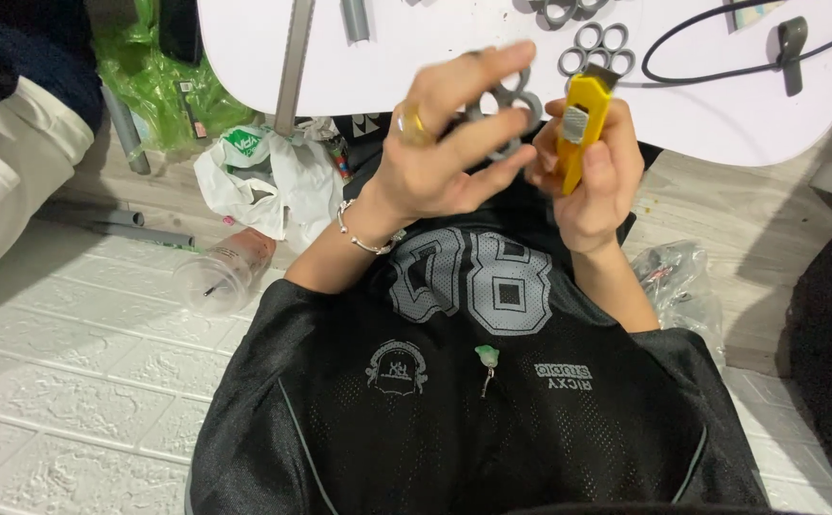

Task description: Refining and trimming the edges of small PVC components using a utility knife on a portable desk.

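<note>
Left hand (435, 157) fingers pinch a grey ring-cluster part (509, 107), held above the lap at the white table (721, 119) edge. Right hand (592, 176) is closed around a yellow utility knife (583, 124), blade end against the part. Similar grey ring clusters (599, 48) lie on the table.

The left hand (435, 157) holds a cluster of rings (509, 103) just left of the utility knife (583, 124) in the right hand (592, 181), both raised before the bench (244, 48). On the bench behind them lie more ring clusters (599, 46) and a cable (721, 57) (farther right). Left, on the floor (72, 381), a cup (220, 272) lies before a bag (263, 176).
</note>
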